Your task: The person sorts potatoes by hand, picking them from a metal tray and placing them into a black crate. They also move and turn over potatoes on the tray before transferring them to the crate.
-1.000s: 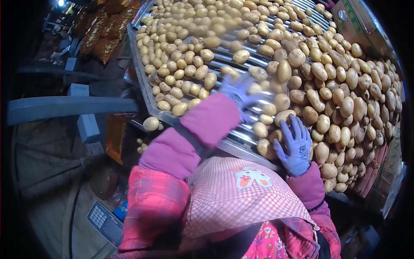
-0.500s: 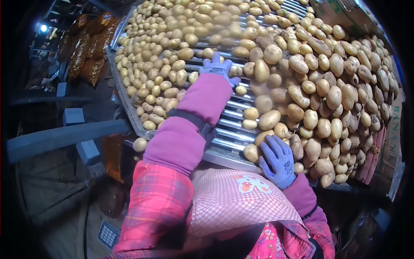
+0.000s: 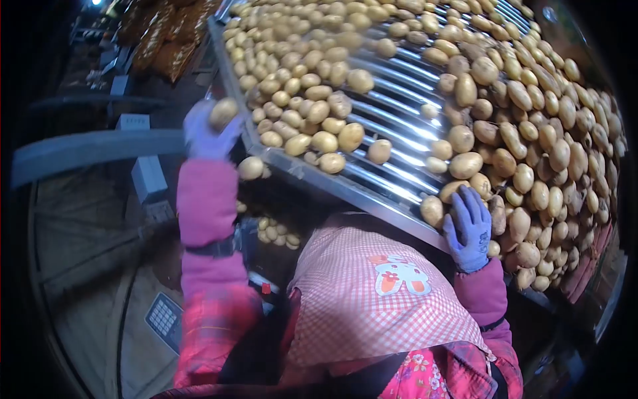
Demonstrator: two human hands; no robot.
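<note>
My left hand [image 3: 207, 138], in a purple glove and slightly blurred, is out past the left corner of the sorting table [image 3: 309, 178]. Its fingers are closed on a potato [image 3: 224, 114]. Just below it, another potato [image 3: 250, 168] sits outside the table's rim. With fingers stretched out, my right hand [image 3: 470, 233] lies at the near edge of the heap of large potatoes [image 3: 522, 183], touching a potato [image 3: 432, 211] beside its fingertips. Between the heaps run shiny metal bars [image 3: 395, 143]; smaller potatoes [image 3: 312, 93] cover the left side.
A grey curved bar [image 3: 100, 153] crosses at the left. Below the table edge several small potatoes [image 3: 276, 233] lie in a container whose shape I cannot make out. A keypad device [image 3: 163, 319] stands at lower left, and filled orange net bags [image 3: 166, 40] are at upper left.
My left hand has moved from the metal bars leftward past the table's rim, now with a potato. The view has shifted left; my right hand stays by the large potatoes.
</note>
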